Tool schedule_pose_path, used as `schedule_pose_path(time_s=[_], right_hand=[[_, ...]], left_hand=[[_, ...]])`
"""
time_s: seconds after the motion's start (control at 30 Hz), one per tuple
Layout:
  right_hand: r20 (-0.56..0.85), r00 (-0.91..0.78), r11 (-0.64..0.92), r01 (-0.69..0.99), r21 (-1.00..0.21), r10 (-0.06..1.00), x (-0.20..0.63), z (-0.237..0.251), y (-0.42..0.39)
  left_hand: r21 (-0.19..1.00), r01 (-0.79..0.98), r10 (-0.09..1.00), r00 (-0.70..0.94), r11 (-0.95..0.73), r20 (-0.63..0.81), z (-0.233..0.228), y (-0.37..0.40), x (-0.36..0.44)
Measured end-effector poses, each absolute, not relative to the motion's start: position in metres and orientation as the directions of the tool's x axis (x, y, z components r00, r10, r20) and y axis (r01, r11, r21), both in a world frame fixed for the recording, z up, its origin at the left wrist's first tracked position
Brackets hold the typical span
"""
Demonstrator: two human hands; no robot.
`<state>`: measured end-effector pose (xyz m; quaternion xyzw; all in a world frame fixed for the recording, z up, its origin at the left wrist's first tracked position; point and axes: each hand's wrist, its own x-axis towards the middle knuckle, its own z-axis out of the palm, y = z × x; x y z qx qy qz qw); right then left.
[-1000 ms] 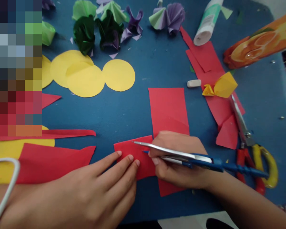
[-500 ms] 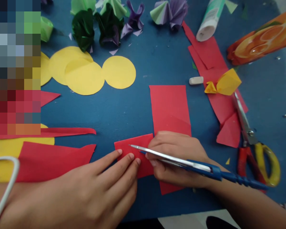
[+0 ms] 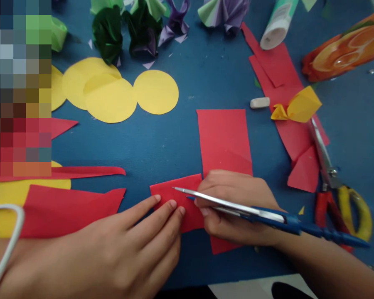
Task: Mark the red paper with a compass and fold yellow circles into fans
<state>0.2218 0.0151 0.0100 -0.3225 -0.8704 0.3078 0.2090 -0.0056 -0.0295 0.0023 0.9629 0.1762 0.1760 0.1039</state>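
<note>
My right hand (image 3: 239, 207) pinches a drawing compass (image 3: 262, 214) with a silver leg and blue parts. Its metal point and a blue tip reach left over a small folded red paper (image 3: 191, 207). I cannot tell whether either tip touches it. Stretched out flat, the fingers of my left hand (image 3: 134, 245) press on the lower left of that red paper. Partly under my right hand lies a longer red paper strip (image 3: 225, 139).
Yellow paper circles (image 3: 156, 91) and a red sheet (image 3: 65, 209) lie to the left. To the right are an eraser (image 3: 259, 103), scissors (image 3: 332, 174), red scraps (image 3: 288, 137), a glue bottle (image 3: 276, 31) and an orange package (image 3: 345, 47). Folded paper pieces (image 3: 143, 29) line the back.
The compass and my right hand have shifted slightly right, and the compass's rear end reaches farther right. My left hand stays on the red paper. The view has moved a little.
</note>
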Motion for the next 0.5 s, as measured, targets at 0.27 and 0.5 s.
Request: schedule_pose_path(time_s=[0.27, 0.5], right_hand=[[0.168, -0.714, 0.602, 0.412, -0.684, 0.679, 0.2219, 0.0091, 0.0140], [0.180, -0.724, 0.632, 0.419, -0.652, 0.665, 0.2201, 0.0088, 0.0144]], left_hand=[[0.264, 0.304, 0.377, 0.878, -0.915, 0.295, 0.0007, -0.0304, -0.0066], [0.276, 0.306, 0.381, 0.882, -0.911, 0.277, -0.0005, -0.0320, -0.0076]])
